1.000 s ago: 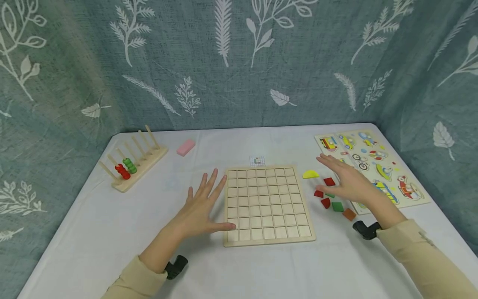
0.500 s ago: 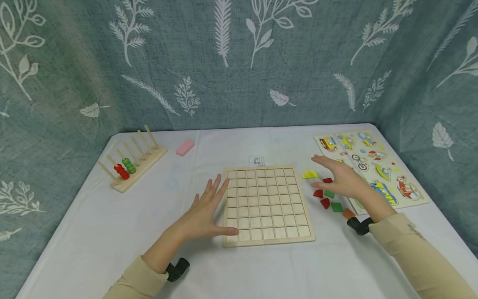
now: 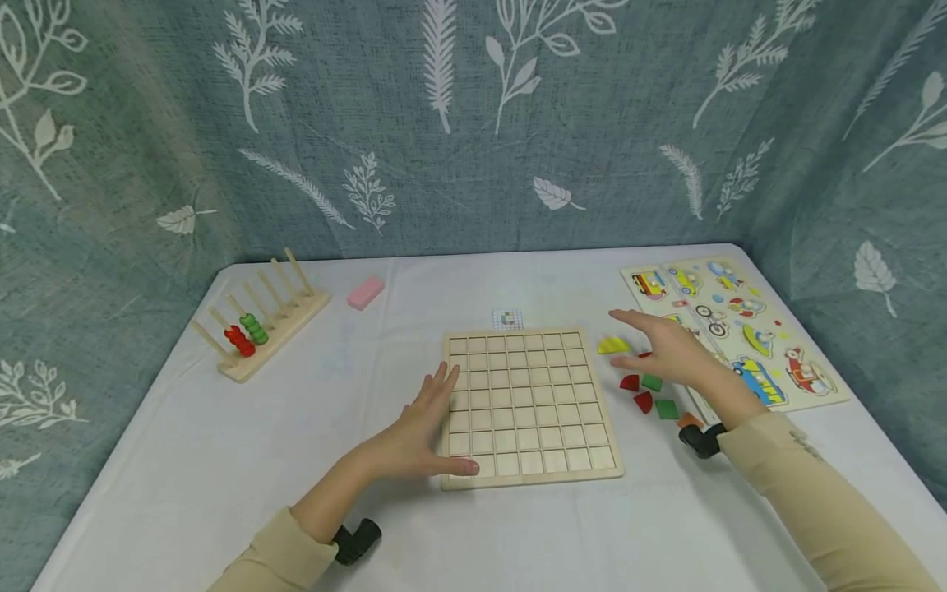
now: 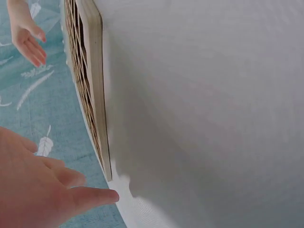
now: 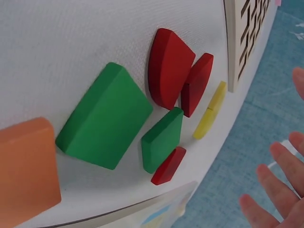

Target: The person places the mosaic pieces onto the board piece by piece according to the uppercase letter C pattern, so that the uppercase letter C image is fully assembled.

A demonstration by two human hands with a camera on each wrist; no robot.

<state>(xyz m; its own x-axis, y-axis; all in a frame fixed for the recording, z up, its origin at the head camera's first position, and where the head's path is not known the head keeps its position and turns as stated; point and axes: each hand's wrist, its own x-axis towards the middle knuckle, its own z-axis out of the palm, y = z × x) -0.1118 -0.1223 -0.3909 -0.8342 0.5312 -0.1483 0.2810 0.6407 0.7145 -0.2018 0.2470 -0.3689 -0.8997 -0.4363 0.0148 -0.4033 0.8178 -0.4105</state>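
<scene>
— On the white tablecloth [image 3: 222,460], is anything being placed yet?
— Nothing: the grid board [image 3: 527,403] is lying unfilled, coloured pieces [image 3: 651,390] are being left beside it. Both hands, left hand [image 3: 414,436] and right hand [image 3: 676,353], are being held flat, gripping nothing.
— And around it?
— Leaf-printed curtain [image 3: 473,123] is being hung behind.

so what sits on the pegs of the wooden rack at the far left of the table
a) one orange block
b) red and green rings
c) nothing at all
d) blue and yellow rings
b: the head view shows a stack of red rings and a stack of green rings on neighbouring pegs of the wooden rack, while its other pegs stand bare.
</scene>
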